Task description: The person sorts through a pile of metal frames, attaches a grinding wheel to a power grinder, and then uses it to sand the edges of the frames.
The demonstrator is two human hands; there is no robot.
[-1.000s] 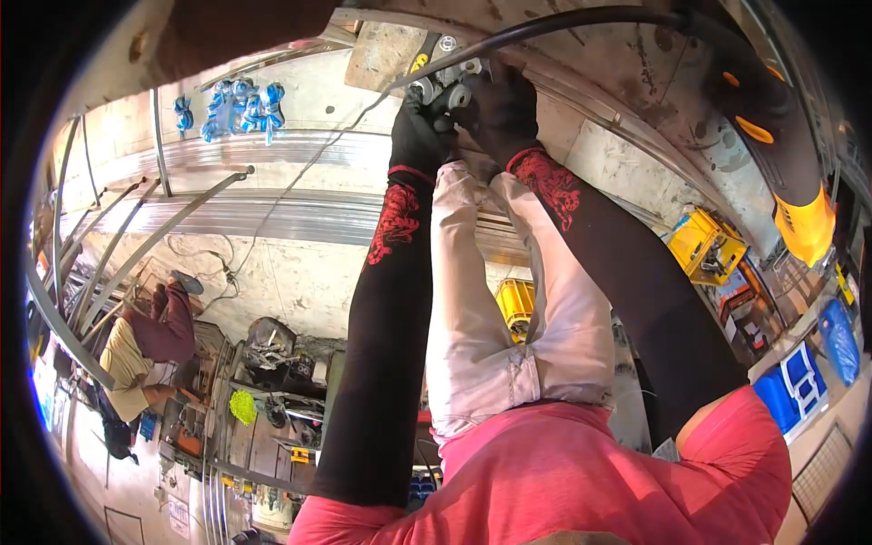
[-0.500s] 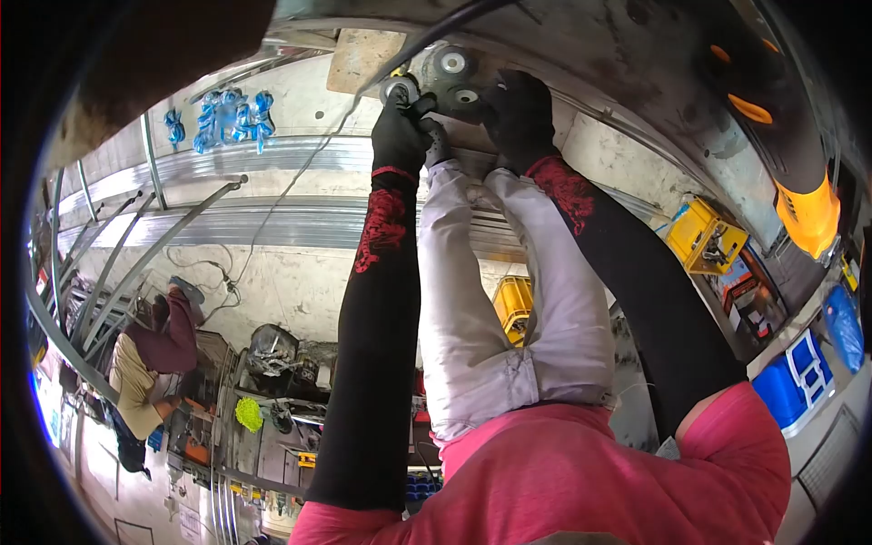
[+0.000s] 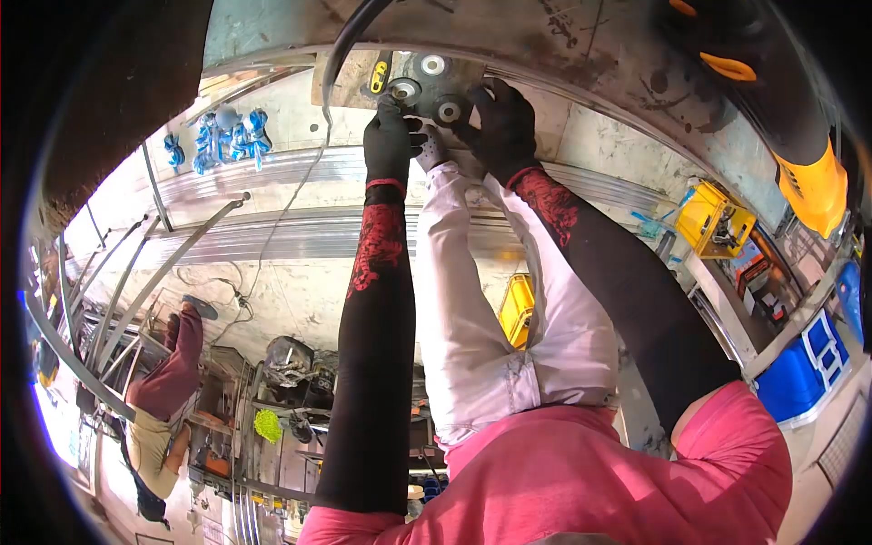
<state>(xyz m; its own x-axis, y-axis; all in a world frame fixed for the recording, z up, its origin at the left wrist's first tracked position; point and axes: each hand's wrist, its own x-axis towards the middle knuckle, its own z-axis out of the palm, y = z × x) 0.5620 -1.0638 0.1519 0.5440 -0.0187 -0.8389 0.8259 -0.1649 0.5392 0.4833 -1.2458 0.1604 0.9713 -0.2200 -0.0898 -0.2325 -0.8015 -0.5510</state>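
Grip unclear: gloved left hand [image 3: 391, 138] and right hand [image 3: 500, 123] touch grinding discs [image 3: 448, 111] beside black cable [image 3: 341, 50].

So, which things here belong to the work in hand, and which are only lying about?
In hand: left hand and right hand, both gloved, at the discs; cable beside them.
Lying about: yellow crate, blue crate, rails, blue bundle.
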